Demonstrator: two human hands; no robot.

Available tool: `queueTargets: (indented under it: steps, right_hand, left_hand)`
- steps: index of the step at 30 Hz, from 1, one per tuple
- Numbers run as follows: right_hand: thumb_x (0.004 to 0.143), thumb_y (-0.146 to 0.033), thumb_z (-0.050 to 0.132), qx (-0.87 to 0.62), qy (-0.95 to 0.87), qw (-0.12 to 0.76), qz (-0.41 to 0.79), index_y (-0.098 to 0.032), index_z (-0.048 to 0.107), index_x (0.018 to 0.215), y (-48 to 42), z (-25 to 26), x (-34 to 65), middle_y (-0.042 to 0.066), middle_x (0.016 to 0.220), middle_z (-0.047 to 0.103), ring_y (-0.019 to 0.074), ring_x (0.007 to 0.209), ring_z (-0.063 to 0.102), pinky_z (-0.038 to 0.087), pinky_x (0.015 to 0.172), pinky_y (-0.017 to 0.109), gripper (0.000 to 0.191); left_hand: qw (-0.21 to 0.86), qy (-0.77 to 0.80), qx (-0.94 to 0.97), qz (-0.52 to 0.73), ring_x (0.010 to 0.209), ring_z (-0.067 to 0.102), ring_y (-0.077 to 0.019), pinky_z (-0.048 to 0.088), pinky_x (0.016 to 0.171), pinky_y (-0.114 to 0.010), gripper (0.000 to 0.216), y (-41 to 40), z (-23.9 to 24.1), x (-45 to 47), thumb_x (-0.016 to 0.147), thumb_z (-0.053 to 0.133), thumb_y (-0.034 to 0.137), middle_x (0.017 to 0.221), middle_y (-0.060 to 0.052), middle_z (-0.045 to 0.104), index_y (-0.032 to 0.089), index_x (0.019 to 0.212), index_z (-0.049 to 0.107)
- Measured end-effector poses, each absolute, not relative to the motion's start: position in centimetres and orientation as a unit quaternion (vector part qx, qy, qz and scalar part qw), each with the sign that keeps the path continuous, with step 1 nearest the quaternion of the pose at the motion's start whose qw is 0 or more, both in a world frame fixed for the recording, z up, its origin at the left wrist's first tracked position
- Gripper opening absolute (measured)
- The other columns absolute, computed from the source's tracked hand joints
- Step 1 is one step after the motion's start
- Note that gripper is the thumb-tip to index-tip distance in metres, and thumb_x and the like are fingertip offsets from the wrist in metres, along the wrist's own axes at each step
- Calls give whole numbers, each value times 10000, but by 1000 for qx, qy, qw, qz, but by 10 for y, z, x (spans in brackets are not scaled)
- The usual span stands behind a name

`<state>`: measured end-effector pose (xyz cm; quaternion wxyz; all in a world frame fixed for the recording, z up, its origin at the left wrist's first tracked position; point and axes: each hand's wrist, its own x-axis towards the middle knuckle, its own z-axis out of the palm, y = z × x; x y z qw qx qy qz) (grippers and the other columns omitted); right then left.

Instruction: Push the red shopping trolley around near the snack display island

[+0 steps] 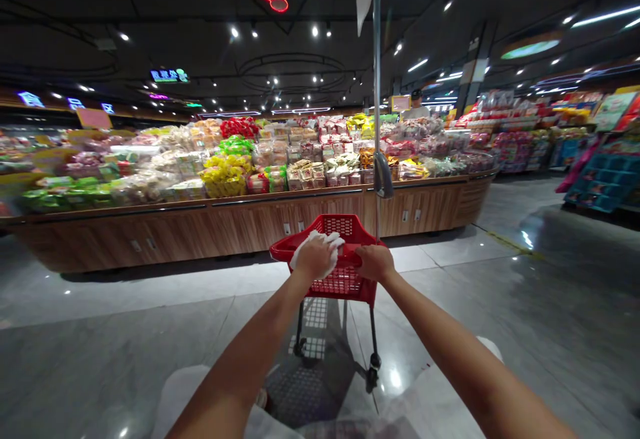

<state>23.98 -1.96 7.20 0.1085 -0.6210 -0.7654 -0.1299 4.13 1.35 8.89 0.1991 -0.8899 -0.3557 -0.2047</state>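
Observation:
A small red shopping cart (345, 284) with a plastic lattice basket stands right in front of me on dark legs with wheels. My left hand (313, 257) is closed around a crumpled white cloth (329, 267) and presses it against the left part of the cart's handle. The cloth sticks out past my fingers on both sides. My right hand (375, 262) grips the right end of the handle, its fingers wrapped over the red bar. A metal pole (377, 59) rises behind the cart's right side.
A long wood-panelled display counter (240, 225) heaped with packaged snacks runs across behind the cart. To the right, more stacked goods stand near a blue rack (603, 175). Shiny grey floor tiles (500, 279) lie around the cart. A person stands beyond the counter.

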Motion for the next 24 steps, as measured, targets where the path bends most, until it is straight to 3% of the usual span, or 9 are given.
queueTargets:
  steps: [6,15,24]
  right_hand:
    - [735,-377,574,-626,-762,112,-123,-208,699,991,-19,73,234,97,943,737,264,878,681,465,715,304,331]
    - [780,-363,535,-622,-765,118,-119,-217,685,1050,-20,75,233,94,929,743,258,861,690,466,712,300,342]
    - [746,-396,568,-611,-773,108,-134,-222,684,965,-19,74,236,79,956,738,256,889,684,466,697,293,303]
  left_hand:
    - [220,-403,-863,-211,1126,549,-225,363,1034,-466,345,20,80,-10,936,378,200,1319,-47,575,231,1233,550]
    - [221,-366,-880,-208,1000,564,-242,334,1015,-492,210,6,82,83,912,469,228,1023,-55,666,233,1040,635]
    - [240,-349,-877,-226,1125,550,-220,369,1026,-448,365,18,79,-5,942,398,213,1305,-53,588,230,1281,533]
